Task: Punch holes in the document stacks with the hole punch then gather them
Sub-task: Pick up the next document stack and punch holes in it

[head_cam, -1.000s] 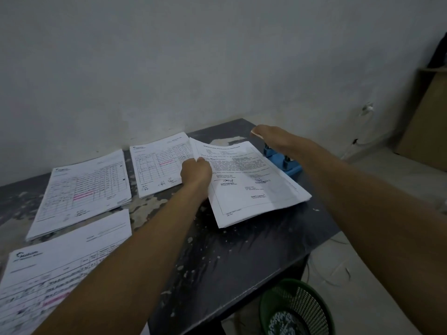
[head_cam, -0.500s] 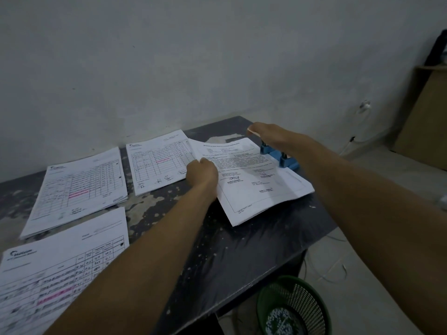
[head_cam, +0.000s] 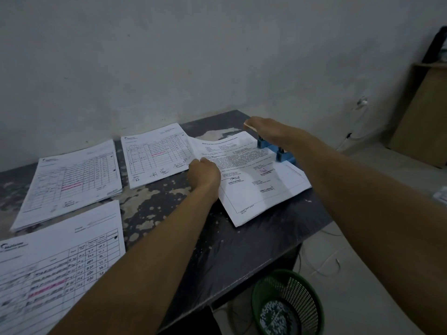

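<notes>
1. Head view, the hands: the right hand (head_cam: 266, 131) lies flat, fingers straight, pressing down on the blue hole punch (head_cam: 275, 151) at the far right of the table (head_cam: 254, 243). The left hand (head_cam: 203, 174) is curled, gripping the left edge of the document stack (head_cam: 251, 180) whose right margin sits in the punch.
2. Head view, the stack: it lies askew to the table edge, its near corner close to the rim. If the left hand's grip slackens during the press, I judge the sheets could fan or slide, leaving holes out of line through the pile.
3. Head view, the punch: it stands near the table's right edge. A push that is off-centre could tip it or shove it sideways, tearing the margin.
4. Head view, the rest: three other stacks (head_cam: 70, 180) lie to the left; one (head_cam: 154, 155) is overlapped by the held stack and could be dragged when that is pulled free. A green basket (head_cam: 287, 303) stands on the floor below.
</notes>
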Motion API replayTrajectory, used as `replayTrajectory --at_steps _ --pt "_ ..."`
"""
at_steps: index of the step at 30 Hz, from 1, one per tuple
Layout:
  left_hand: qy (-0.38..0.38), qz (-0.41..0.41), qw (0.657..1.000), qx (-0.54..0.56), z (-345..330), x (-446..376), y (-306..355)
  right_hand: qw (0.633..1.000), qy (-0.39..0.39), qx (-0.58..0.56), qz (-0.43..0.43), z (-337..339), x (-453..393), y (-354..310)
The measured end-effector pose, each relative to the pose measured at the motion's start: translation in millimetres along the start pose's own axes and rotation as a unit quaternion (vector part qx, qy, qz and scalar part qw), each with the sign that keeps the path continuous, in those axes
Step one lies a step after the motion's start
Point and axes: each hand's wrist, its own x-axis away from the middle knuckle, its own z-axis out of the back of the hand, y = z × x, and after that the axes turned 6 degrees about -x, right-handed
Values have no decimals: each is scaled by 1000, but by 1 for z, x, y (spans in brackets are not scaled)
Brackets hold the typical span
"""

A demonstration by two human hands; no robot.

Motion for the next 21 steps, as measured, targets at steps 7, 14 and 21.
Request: replayTrajectory --at_steps 7,14,21 --pt "12 -17 999 -26 -1 0 -4 1000 -16 0 3 -3 4 -1" --pt "20 -36 997 -58 -2 0 -5 984 10 158 84 -19 6 3" --pt "34 -60 995 -74 -4 1 -6 947 31 289 135 -24 15 6"
